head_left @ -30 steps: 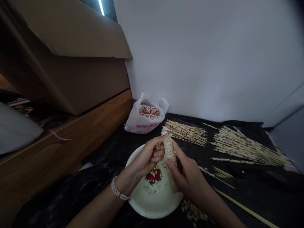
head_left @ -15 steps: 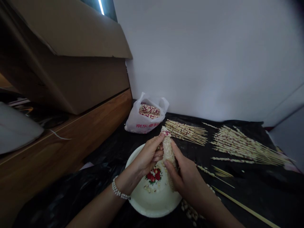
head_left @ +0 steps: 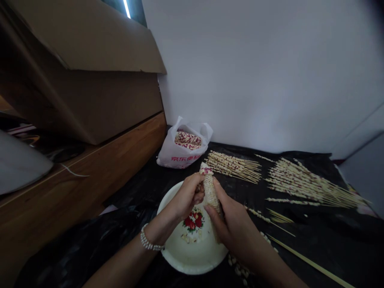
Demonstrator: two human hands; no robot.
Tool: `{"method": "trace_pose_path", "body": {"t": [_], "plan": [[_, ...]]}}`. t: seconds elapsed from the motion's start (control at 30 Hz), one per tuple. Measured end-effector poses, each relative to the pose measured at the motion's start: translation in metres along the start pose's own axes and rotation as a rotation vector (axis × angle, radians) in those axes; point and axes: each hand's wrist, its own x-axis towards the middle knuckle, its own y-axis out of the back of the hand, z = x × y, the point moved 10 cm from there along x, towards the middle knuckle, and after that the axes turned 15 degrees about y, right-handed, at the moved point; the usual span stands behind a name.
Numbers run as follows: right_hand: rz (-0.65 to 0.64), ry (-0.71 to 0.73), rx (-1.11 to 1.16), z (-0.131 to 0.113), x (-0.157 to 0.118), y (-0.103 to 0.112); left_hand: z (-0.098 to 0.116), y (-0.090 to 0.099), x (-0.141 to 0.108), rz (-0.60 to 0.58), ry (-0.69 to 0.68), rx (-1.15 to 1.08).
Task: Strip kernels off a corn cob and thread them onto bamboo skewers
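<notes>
An ear of corn (head_left: 211,194), mostly stripped to the pale cob with a few white and purple kernels at its tip, stands tilted over a white bowl (head_left: 195,266). My right hand (head_left: 226,218) is wrapped round its lower part, thumb across the front. Close against the upper left side of the cob, my left hand (head_left: 189,195) has its fingers curled in; what lies inside them is hidden. In the bowl, loose kernels (head_left: 189,239) lie around a printed red flower.
Behind, a white plastic bag (head_left: 177,154) holds more corn ears (head_left: 188,138). Skewers threaded with kernels (head_left: 232,165) lie on black plastic sheeting (head_left: 135,188), with another skewer bundle (head_left: 303,184) further right. A cardboard box (head_left: 99,96) rests on a wooden ledge at left.
My left thumb has come off the kernels near the cob's tip, and the left fingers have curled in beside it. The cob has shifted slightly left and down.
</notes>
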Motion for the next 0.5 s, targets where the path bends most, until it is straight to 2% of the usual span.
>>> {"method": "trace_pose_path", "body": {"t": [0.23,0.37,0.5], "plan": [[-0.081,-0.024,-0.086,0.0001,-0.0012,-0.0074,0.0009,-0.0064,-0.0004,-0.037,0.052,-0.030],[-0.066,-0.014,-0.034,-0.0008,-0.0008,-0.0069,-0.0041,-0.0007,0.0025,0.014,0.065,-0.069],[-0.042,-0.023,-0.021,0.0021,-0.0008,-0.0028,-0.0085,0.0016,0.0048,-0.051,0.108,-0.150]]}}
